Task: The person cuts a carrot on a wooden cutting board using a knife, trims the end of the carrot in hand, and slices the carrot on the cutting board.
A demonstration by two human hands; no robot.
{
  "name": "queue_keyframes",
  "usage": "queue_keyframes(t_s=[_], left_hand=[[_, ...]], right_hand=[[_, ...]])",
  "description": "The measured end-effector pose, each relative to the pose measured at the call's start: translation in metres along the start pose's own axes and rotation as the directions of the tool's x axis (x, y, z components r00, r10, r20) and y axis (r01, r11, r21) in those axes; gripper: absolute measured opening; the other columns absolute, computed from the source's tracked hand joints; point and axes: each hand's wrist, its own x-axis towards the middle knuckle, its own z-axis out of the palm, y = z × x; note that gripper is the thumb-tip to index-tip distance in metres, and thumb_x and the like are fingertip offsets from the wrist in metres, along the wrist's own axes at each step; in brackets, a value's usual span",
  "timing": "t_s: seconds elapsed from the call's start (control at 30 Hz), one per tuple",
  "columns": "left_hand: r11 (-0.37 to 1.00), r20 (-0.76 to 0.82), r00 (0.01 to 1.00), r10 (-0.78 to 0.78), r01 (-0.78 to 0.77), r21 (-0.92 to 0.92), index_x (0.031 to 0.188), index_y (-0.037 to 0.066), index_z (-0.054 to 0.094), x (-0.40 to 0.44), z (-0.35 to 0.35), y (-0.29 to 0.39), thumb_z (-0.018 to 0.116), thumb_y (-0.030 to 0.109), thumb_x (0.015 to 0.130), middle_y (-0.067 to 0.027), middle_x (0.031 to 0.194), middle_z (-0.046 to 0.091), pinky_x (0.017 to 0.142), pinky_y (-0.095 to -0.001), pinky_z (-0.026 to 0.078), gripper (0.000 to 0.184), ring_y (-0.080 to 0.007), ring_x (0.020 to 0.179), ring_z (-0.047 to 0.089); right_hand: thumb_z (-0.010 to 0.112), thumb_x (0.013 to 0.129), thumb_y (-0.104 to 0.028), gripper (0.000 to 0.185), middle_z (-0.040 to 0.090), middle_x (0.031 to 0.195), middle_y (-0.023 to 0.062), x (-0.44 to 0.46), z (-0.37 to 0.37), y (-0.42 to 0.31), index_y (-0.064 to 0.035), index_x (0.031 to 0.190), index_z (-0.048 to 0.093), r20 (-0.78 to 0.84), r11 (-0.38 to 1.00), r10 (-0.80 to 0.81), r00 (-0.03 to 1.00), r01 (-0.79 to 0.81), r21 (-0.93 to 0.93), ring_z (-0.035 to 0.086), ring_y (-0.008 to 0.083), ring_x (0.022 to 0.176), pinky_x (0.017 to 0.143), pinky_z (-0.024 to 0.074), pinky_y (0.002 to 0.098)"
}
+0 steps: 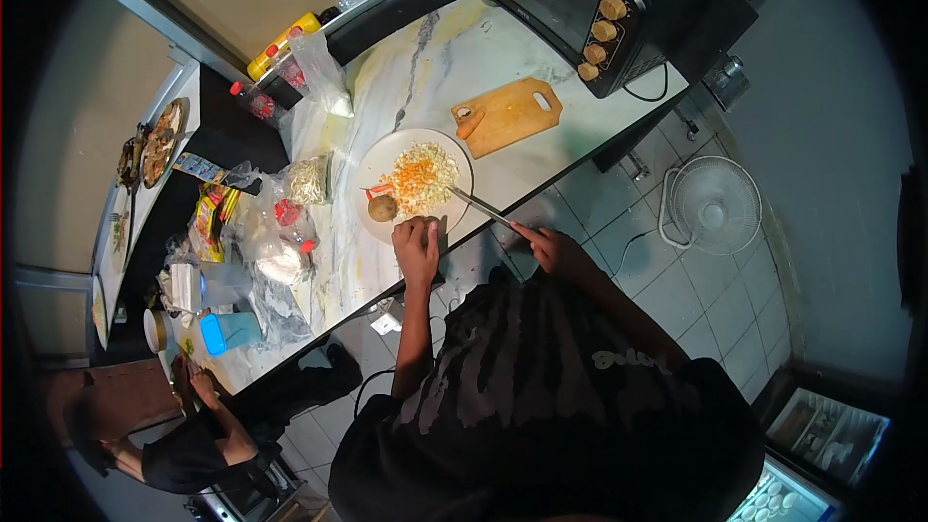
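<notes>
Black shirt (541, 358) nearest; the right hand (552, 249) closes round a knife (488, 210), hiding its handle. The left hand (418, 247) curls its fingers by the plate (371, 164), any grip unclear. Chopped vegetables (422, 174) and a potato (382, 208) lie there; beyond, a board (514, 120), then a cut-off oven (628, 43).

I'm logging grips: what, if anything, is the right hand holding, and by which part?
The right hand holds a knife by its near, handle end; the blade reaches over the plate.

Metal knife (480, 205); wooden board (510, 120) (smooth, matt).
</notes>
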Motion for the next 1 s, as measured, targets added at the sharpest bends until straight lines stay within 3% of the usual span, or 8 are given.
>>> queue_keyframes(t_s=[0.4,0.47,0.5,0.57,0.7,0.9,0.97,1.0], left_hand=[[0.996,-0.024,0.997,0.071,-0.069,0.049,0.087,0.003,0.068,0.007,0.003,-0.005,0.076,0.022,0.087,-0.0094,0.09,0.062,0.081,-0.0431,0.042,0.02,-0.0311,0.087,0.056],[0.995,-0.016,0.995,0.096,-0.096,0.016,0.089,0.005,0.07,0.017,0.001,0.008,0.079,0.023,0.083,-0.0093,0.088,0.062,0.079,-0.043,0.044,0.021,-0.0311,0.087,0.058],[0.994,-0.013,0.994,0.105,-0.105,-0.008,0.091,0.005,0.071,0.021,0.002,0.012,0.079,0.024,0.083,-0.0103,0.088,0.062,0.079,-0.0434,0.044,0.022,-0.0316,0.087,0.058],[0.992,0.014,0.992,0.123,-0.123,-0.027,0.09,0.008,0.071,0.031,0.006,0.023,0.08,0.024,0.081,-0.0083,0.087,0.062,0.079,-0.0421,0.044,0.021,-0.0298,0.087,0.058],[0.986,0.111,0.981,0.161,-0.157,-0.05,0.091,0.012,0.072,0.043,0.026,0.03,0.082,0.024,0.077,-0.0059,0.086,0.062,0.08,-0.0406,0.043,0.021,-0.0278,0.087,0.058],[1.0,0.136,0.991,0.008,-0.011,0.023,0.093,0.012,0.072,0.064,0.051,0.044,0.081,0.022,0.078,-0.0075,0.082,0.059,0.077,-0.0423,0.043,0.019,-0.0287,0.086,0.057],[0.999,0.115,0.993,-0.011,0.005,0.047,0.093,0.012,0.073,0.075,0.059,0.047,0.08,0.022,0.079,-0.0081,0.082,0.059,0.075,-0.0428,0.043,0.019,-0.0292,0.085,0.057],[0.997,0.071,0.998,-0.001,-0.004,0.081,0.093,0.011,0.073,0.078,0.064,0.045,0.079,0.021,0.08,-0.0086,0.083,0.059,0.075,-0.043,0.043,0.017,-0.0297,0.084,0.056]], right_hand=[[0.046,0.1,-0.015,0.056,0.059,0.102,0.0216,0.012,0.003,0.0,-0.0229,0.155,0.036,0.053,1.0,0.027,0.998,-0.027,-0.012,0.063,0.0417,0.09,0.079,0.0514,0.0492],[0.048,0.103,-0.02,0.049,0.061,0.098,0.0187,0.012,0.0,-0.004,-0.0177,0.152,0.044,-0.228,0.987,-0.076,0.971,0.106,0.122,0.063,0.0351,0.086,0.081,0.0502,0.0401],[0.048,0.103,-0.02,0.049,0.061,0.098,0.0187,0.016,-0.001,-0.004,-0.0177,0.152,0.044,-0.216,0.987,-0.068,0.974,0.098,0.129,0.063,0.0351,0.086,0.081,0.0502,0.0401],[0.05,0.103,-0.018,0.049,0.064,0.101,0.0184,0.027,-0.004,-0.002,-0.0146,0.152,0.044,-0.432,0.958,-0.103,0.896,0.206,0.199,0.063,0.029,0.082,0.08,0.0495,0.0358],[0.053,0.101,-0.014,0.052,0.065,0.098,0.0169,0.038,-0.007,0.008,-0.0149,0.152,0.044,-0.479,0.953,-0.054,0.876,0.188,0.236,0.059,0.0217,0.076,0.077,0.0492,0.0332],[0.053,0.101,-0.013,0.053,0.058,0.08,0.0103,0.044,-0.034,0.027,-0.0152,0.153,0.042,-0.411,0.955,0.103,0.906,0.025,0.295,0.049,0.0141,0.064,0.066,0.0457,0.0316],[0.051,0.1,-0.012,0.05,0.06,0.135,0.0252,0.049,-0.046,0.032,-0.0098,0.15,0.045,-0.381,0.92,0.248,0.89,-0.094,0.379,0.059,0.0381,0.126,0.102,0.0469,0.0417],[0.051,0.1,-0.012,0.05,0.06,0.135,0.0252,0.052,-0.05,0.037,-0.0098,0.15,0.045,-0.378,0.92,0.247,0.893,-0.093,0.381,0.059,0.0381,0.126,0.102,0.0469,0.0417]])
